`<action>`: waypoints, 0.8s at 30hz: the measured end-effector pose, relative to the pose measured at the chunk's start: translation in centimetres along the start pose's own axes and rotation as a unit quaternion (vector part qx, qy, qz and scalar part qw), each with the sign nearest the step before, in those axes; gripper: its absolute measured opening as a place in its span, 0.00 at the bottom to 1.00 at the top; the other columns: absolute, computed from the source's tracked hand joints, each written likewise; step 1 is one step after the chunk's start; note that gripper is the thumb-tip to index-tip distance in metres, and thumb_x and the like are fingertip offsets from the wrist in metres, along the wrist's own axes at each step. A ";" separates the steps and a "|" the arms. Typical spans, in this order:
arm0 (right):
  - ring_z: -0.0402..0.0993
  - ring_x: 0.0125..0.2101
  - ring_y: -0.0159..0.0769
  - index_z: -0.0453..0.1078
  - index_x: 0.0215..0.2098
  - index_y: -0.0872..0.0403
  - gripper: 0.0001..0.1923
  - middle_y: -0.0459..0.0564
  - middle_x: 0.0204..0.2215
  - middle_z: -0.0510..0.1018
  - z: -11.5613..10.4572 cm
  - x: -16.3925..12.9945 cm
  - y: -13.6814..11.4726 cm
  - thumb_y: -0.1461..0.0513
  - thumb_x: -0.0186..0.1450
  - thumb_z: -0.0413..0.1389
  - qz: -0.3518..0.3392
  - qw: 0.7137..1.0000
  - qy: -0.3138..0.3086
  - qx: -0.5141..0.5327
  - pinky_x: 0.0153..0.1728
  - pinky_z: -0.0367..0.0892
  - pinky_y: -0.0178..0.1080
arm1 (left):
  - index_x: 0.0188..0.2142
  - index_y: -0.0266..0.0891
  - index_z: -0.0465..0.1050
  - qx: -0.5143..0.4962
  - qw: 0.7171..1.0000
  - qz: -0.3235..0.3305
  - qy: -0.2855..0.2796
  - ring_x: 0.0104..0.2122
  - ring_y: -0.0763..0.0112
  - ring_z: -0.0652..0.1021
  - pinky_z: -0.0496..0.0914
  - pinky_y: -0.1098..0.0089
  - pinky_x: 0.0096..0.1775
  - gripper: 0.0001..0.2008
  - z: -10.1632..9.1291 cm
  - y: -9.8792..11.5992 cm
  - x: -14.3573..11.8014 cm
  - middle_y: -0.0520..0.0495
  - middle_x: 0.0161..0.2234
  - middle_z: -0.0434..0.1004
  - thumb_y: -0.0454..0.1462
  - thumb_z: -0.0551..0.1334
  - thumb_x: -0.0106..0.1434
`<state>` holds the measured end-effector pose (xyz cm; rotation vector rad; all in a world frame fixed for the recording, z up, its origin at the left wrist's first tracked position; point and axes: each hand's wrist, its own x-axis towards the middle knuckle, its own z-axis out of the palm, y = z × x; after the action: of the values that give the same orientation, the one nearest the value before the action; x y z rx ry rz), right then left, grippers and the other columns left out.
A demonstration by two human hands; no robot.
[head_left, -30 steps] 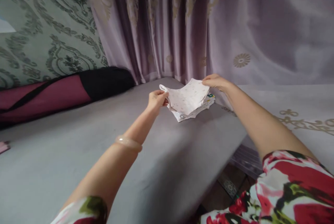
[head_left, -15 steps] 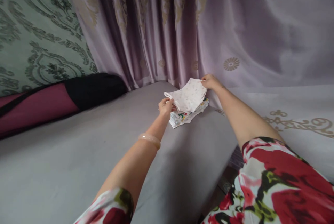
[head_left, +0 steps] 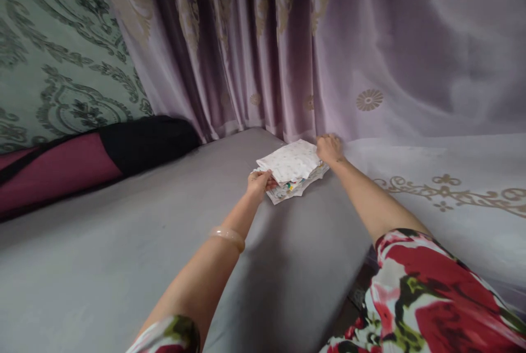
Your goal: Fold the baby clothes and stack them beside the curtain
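The left hand (head_left: 258, 182) pinches the near-left corner of a white dotted folded cloth (head_left: 291, 161), which lies on a small stack of printed clothes (head_left: 296, 185) at the far right of the grey bed (head_left: 102, 254). The right hand (head_left: 329, 148) presses the cloth's far-right corner, fingers curled on it. Mauve curtains (head_left: 255, 46) hang just behind, and a maroon-and-black bolster (head_left: 98, 155) lies far left.

— Where are the hands?
— Both on the folded cloth (head_left: 292, 160), atop a small pile of folded clothes (head_left: 294, 187) at the grey bed's (head_left: 102, 254) far corner.
— Which edges?
— Left hand (head_left: 258, 182) pinches the near corner; right hand (head_left: 327, 148) presses the far one, by the lilac curtain (head_left: 263, 46).
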<state>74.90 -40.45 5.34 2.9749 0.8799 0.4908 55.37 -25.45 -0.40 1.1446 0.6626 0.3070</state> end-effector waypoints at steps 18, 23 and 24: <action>0.53 0.62 0.52 0.59 0.61 0.55 0.29 0.60 0.61 0.62 3.8 -3.2 -5.3 0.50 0.71 0.35 0.006 0.991 -0.048 0.127 0.59 0.46 0.61 | 0.41 0.38 0.70 0.217 0.972 0.031 -0.089 0.31 0.70 0.79 0.72 0.71 0.34 0.20 -16.6 -1.7 -10.6 0.44 0.34 0.79 0.49 0.66 0.55; 0.54 0.61 0.53 0.61 0.60 0.57 0.27 0.64 0.59 0.65 2.9 -2.9 -6.3 0.52 0.70 0.39 -0.016 0.989 -0.053 0.137 0.59 0.46 0.62 | 0.39 0.38 0.70 0.306 0.947 0.052 0.081 0.28 0.68 0.77 0.70 0.70 0.29 0.24 -25.2 -0.3 -15.7 0.46 0.30 0.77 0.54 0.62 0.52; 0.54 0.62 0.52 0.61 0.60 0.56 0.27 0.64 0.59 0.65 2.6 -3.0 -6.9 0.52 0.69 0.40 -0.033 0.988 -0.049 0.140 0.60 0.46 0.61 | 0.38 0.38 0.70 0.325 0.937 0.055 0.113 0.28 0.67 0.77 0.69 0.70 0.29 0.24 -26.5 -0.1 -16.7 0.47 0.30 0.76 0.54 0.61 0.52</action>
<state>69.62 -36.06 1.36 3.1686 1.1200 0.2348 25.86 -15.02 -1.73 1.8014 0.9421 0.3261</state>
